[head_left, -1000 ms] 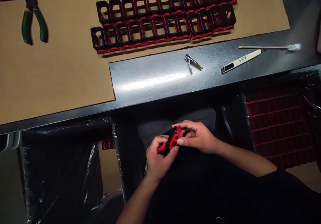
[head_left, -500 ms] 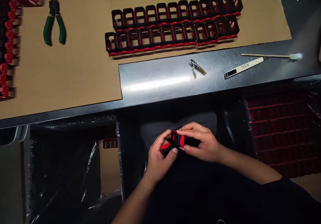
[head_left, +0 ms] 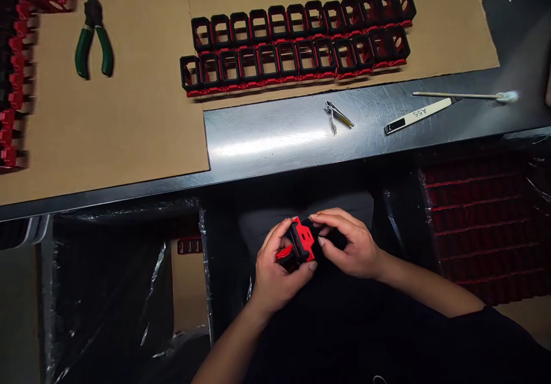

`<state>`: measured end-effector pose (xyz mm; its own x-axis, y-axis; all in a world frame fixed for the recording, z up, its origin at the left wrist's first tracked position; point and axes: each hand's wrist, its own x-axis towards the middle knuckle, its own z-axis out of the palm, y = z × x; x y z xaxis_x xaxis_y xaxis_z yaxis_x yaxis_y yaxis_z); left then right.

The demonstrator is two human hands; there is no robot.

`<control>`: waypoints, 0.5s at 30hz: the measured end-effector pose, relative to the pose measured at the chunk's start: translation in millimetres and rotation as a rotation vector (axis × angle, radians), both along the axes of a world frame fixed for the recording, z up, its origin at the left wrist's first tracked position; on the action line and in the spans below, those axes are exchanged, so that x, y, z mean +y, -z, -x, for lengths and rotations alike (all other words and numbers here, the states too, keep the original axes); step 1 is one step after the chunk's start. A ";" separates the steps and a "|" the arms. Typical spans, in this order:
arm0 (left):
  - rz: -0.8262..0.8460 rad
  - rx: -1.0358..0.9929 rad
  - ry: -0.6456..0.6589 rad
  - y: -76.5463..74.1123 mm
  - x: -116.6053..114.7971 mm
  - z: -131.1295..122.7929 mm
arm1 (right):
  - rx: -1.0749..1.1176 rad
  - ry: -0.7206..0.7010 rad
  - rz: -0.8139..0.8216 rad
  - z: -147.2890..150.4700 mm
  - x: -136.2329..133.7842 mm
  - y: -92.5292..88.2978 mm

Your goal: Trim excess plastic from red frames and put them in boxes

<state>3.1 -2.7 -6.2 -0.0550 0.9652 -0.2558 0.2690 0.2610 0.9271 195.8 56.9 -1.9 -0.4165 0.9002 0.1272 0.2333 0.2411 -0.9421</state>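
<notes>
My left hand [head_left: 278,263] grips a red and black plastic housing [head_left: 305,236] above my lap, fingers behind it and thumb at its lower edge. The housing's red face with small slots is turned to the right. A second red and black piece [head_left: 284,253] sits inside the same hand, partly hidden by the palm. Just right of the housing is my right hand [head_left: 350,243], its thumb and index finger curved and apart, with nothing visible between them. Whether a fingertip brushes the housing, I cannot tell.
On the cardboard [head_left: 142,125] stand two rows of similar housings [head_left: 297,57] and green-handled pliers [head_left: 93,39]. Nail clippers [head_left: 340,115], white tweezers [head_left: 417,116] and a cotton swab [head_left: 465,95] lie on the metal table. Plastic-lined boxes flank my lap; the right one holds stacked housings [head_left: 486,229].
The housing has turned in my left hand, so its slotted red face now shows. My right hand, which held it before, has let go and its fingers have spread.
</notes>
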 end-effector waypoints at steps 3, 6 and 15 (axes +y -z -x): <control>-0.048 -0.029 0.025 1.5 -1.8 -0.8 | 0.092 0.037 0.343 -1.2 1.3 -1.6; -0.093 -0.059 0.060 3.3 -2.6 -1.9 | 0.198 0.032 0.663 -0.4 3.6 -2.4; -0.274 0.079 0.147 9.7 -0.2 -1.4 | 0.369 -0.028 0.897 1.8 7.7 -1.2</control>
<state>4.4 -2.9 -15.9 0.0808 0.9966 0.0139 0.3596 -0.0422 0.9321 194.0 64.6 -0.7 -0.5106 0.7167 -0.4750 -0.1084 -0.6016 -0.7914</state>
